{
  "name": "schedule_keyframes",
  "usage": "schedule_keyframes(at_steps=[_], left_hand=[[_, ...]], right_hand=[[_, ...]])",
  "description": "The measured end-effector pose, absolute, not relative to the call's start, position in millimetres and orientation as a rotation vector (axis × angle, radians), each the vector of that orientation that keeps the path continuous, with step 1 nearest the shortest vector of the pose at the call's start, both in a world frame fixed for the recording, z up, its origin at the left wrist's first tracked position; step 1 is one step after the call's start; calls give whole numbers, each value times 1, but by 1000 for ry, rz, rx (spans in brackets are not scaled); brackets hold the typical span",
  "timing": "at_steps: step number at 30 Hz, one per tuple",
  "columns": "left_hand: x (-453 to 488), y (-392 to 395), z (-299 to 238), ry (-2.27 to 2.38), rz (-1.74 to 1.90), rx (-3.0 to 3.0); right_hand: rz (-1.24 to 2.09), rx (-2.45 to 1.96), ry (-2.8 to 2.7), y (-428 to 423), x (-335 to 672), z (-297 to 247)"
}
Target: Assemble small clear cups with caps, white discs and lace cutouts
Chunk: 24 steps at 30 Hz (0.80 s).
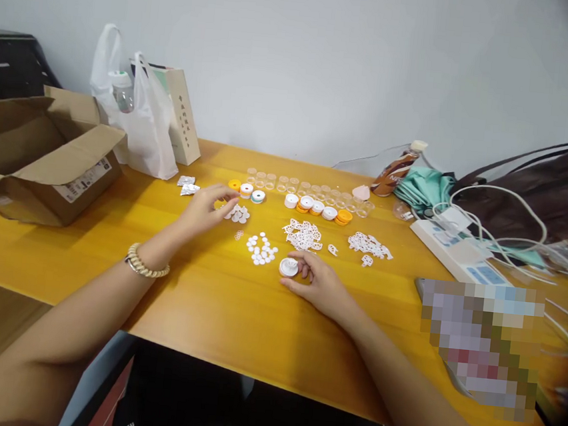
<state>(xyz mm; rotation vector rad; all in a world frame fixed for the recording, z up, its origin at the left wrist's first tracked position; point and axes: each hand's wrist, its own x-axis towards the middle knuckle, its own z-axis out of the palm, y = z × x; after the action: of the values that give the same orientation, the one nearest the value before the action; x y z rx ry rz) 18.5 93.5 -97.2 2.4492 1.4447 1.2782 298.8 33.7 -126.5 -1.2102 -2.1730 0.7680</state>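
My right hand (318, 284) has its thumb and fingers around the edge of a white round cap (288, 267) resting on the table. My left hand (204, 211) hovers farther back with thumb and forefinger apart and nothing visible between them. Near its fingertips lie small translucent white discs (239, 215) and a white ring-shaped cap (246, 191). Between the hands is a loose group of white round pieces (262, 250), with a few tiny pink rings (239, 235) beside it. Behind my right hand sits a pile of white openwork pieces (302, 235).
Clear round containers (293, 185) line the back, with white and orange caps (316, 207) before them. A second openwork pile (369, 243) lies right. A cardboard box (61, 171) and plastic bag (153, 133) stand left; a bottle (396, 170), power strip (461, 253) and blurred-out flat object (476, 352) are right.
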Motion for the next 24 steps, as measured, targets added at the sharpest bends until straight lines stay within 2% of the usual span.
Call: schedule_keyframes(at_steps=[4, 9, 17, 24], left_hand=[[24, 96, -98, 1520, 1287, 2393], [27, 127, -80, 1751, 1117, 2170], [32, 222, -77, 1772, 846, 2077], [37, 240, -85, 1782, 851, 2028]], right_hand=[[779, -1183, -2207, 34, 298, -125], [834, -1160, -2136, 35, 298, -125], [1386, -1060, -1684, 34, 298, -121], [1614, -991, -1380, 32, 294, -119]])
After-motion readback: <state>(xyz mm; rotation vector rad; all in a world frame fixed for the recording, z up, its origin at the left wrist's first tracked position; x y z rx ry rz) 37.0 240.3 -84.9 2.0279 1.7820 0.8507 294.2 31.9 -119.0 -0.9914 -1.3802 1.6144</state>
